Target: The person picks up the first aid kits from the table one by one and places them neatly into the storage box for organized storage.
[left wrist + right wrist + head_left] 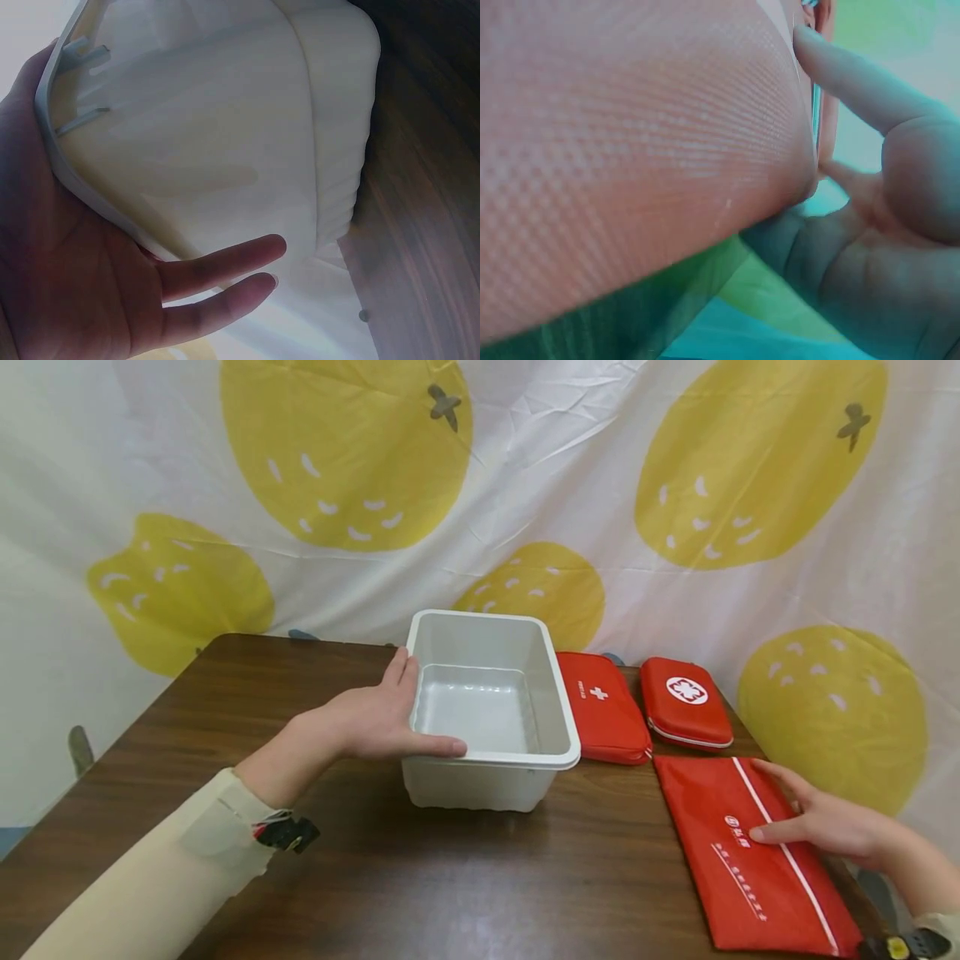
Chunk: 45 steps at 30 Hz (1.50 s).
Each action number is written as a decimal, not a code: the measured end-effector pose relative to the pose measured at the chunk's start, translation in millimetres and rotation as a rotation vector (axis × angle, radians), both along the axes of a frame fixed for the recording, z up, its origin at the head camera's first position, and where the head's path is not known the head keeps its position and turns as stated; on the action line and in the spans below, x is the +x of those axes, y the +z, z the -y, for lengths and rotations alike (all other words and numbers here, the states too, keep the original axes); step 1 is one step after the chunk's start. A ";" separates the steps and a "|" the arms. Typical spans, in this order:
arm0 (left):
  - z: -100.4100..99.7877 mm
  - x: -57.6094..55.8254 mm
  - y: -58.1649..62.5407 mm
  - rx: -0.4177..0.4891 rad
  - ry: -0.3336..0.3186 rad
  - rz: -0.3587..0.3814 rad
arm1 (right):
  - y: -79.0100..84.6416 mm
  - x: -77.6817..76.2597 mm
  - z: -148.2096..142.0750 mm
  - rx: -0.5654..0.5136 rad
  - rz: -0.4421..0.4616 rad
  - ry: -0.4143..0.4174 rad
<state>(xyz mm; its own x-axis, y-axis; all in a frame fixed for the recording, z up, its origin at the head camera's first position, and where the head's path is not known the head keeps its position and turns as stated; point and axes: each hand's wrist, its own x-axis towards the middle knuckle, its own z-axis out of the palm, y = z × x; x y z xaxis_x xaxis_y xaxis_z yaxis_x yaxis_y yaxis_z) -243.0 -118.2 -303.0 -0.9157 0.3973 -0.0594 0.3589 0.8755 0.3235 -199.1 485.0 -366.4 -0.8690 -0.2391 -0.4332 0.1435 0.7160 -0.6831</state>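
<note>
Pouch [738,868] lies along the worktop's [337,835] right edge, nearer me than the other red things. My right hand [825,822] grasps its outer side, thumb on the face, at least one finger beneath. For a steady hold, I judge the fingers should reach well under and the thumb press flat; such thin stuff would probably sag if pinched at one corner. Its weave is a fine grid, crossed by a white stripe.

Away from the worktop's edges sits the bin [480,781]. My left hand [375,718] braces its near left corner, unclenched, fingers straight along the outer wall, thumb over the rim; light pressure should suffice. It is smooth, pale plastic, round-cornered, with a wavy foot.

Just right of it, the bag [600,714] looks soft; the case [686,702], at the far right corner, looks moulded and stiffer.
</note>
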 end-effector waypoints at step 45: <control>-1.1 0.4 -0.9 0.002 0.015 0.001 | 10.9 -1.2 6.3 -0.612 0.189 -0.050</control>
<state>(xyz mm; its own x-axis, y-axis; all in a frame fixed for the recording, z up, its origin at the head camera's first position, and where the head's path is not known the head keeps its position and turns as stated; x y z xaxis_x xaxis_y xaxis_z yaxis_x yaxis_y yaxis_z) -242.6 -117.1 -303.9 -0.9214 0.3840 -0.0594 0.3457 0.8800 0.3259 -200.3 478.7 -355.5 -0.8075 -0.4531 -0.3777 0.3242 0.1940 -0.9259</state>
